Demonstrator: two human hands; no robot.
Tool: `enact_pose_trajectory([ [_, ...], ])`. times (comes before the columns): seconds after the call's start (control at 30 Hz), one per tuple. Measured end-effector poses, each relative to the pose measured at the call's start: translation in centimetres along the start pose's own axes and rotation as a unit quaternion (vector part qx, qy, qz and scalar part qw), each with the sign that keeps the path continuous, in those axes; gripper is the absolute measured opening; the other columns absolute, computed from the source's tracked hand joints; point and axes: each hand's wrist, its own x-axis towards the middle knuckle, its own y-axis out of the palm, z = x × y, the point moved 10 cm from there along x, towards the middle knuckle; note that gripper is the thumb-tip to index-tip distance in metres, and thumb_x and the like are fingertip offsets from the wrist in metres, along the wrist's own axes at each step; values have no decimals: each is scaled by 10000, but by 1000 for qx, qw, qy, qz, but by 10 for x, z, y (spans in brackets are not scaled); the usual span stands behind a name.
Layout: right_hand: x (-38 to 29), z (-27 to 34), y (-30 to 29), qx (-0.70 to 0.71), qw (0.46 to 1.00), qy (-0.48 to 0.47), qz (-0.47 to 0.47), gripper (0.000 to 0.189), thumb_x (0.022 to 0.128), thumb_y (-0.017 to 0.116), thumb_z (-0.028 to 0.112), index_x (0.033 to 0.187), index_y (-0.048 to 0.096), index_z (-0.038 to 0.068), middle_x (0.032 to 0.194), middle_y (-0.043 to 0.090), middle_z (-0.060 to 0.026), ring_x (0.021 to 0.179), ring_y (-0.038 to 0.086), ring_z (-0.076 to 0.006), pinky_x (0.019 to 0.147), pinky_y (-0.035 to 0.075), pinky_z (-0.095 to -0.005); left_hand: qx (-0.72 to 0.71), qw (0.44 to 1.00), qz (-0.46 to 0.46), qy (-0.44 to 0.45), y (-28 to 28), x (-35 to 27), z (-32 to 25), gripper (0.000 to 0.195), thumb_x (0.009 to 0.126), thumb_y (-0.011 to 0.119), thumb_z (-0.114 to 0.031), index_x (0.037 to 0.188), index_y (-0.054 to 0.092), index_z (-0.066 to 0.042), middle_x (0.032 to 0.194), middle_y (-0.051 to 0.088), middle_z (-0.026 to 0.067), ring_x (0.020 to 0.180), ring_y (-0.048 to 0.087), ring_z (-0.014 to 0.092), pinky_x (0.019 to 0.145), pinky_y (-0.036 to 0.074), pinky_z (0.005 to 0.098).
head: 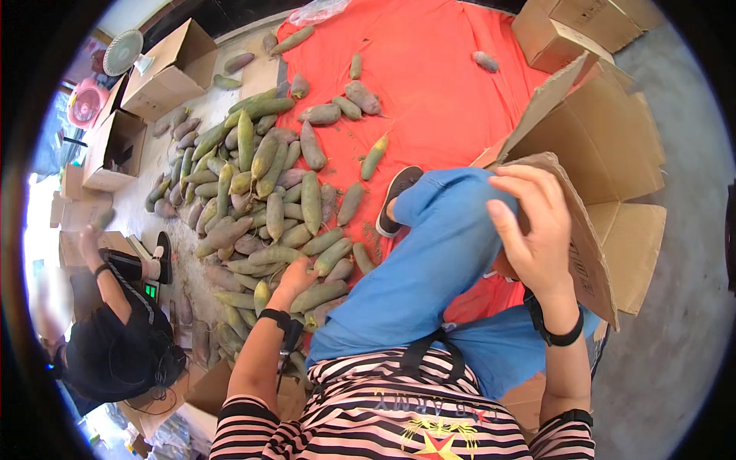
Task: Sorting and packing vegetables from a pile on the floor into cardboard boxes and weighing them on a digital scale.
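A large pile of green and purplish radishes lies to the left of my legs, partly on a red cloth. My left hand reaches into the pile, its fingertips at a radish; whether they grip it is hidden. Beside my raised knee, my right hand has its fingers apart, close to the flap of an open cardboard box. No item shows in its palm. A few loose radishes, one of them yellow-tipped, rest on the red cloth.
At the far left a co-worker in dark clothes holds up a radish near a scale with a green display. Cardboard boxes line the upper left, with a pink fan. More boxes stand at the upper right.
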Motion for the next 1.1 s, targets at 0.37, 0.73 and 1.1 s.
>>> enact_pose_trajectory([
  [0.37, 9, -25, 87, -62, 994, -9, 90, 184, 728, 695, 211, 797, 644, 49, 839, 636, -81, 838, 588, -272, 794, 458, -400, 96, 916, -389, -3, -156, 63, 60, 319, 770, 644, -143, 1039, 527, -20, 993, 544, 192, 963, 527, 391, 808, 444, 475],
  [0.73, 12, -42, 101, -63, 982, 39, 176, 185, 698, 660, 190, 843, 667, 74, 933, 649, -55, 918, 593, -248, 824, 447, -406, 92, 932, -350, -38, -207, 207, 58, 705, 758, 721, -187, 1335, 358, -7, 1255, 498, 244, 1134, 511, 384, 963, 425, 434],
  [1.1, 12, -45, 99, -51, 984, 47, 162, 192, 690, 666, 184, 850, 675, 77, 928, 653, -45, 925, 593, -239, 829, 449, -398, 3, 939, -301, -164, -155, 223, 60, 651, 721, 722, -458, 1048, 489, 54, 1015, 612, 271, 952, 608, 416, 824, 500, 468],
])
